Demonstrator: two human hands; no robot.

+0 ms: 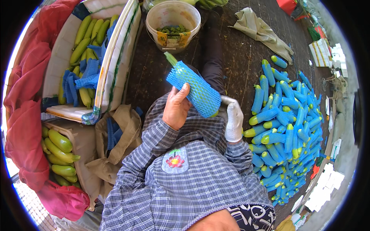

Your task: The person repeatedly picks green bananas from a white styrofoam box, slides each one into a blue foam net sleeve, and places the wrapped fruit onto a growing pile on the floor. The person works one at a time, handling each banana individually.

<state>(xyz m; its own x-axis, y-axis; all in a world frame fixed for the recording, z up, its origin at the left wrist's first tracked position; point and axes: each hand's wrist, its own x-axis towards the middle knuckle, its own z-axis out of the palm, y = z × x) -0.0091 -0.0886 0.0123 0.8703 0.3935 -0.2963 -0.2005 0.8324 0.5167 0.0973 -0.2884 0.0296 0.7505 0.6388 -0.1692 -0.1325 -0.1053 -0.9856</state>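
A green summer squash in a blue foam net sleeve [195, 89] lies slantwise before me, its stem poking out at the upper left. My bare left hand [177, 105] grips its near side, thumb on top of the net. At the lower right end is my right hand [233, 119] in a white glove. Its fingers hold that end and are partly hidden behind it. A sliver of the squash's pale green tip shows below the net.
A foam box [120, 55] at left holds squashes and blue sleeves; a crate [79, 156] with squashes sits below, beside a cloth sack [131, 124]. A bucket [173, 11] of green trimmings stands ahead. Sleeved squashes [284, 130] are heaped right, near a crumpled cloth [257, 26].
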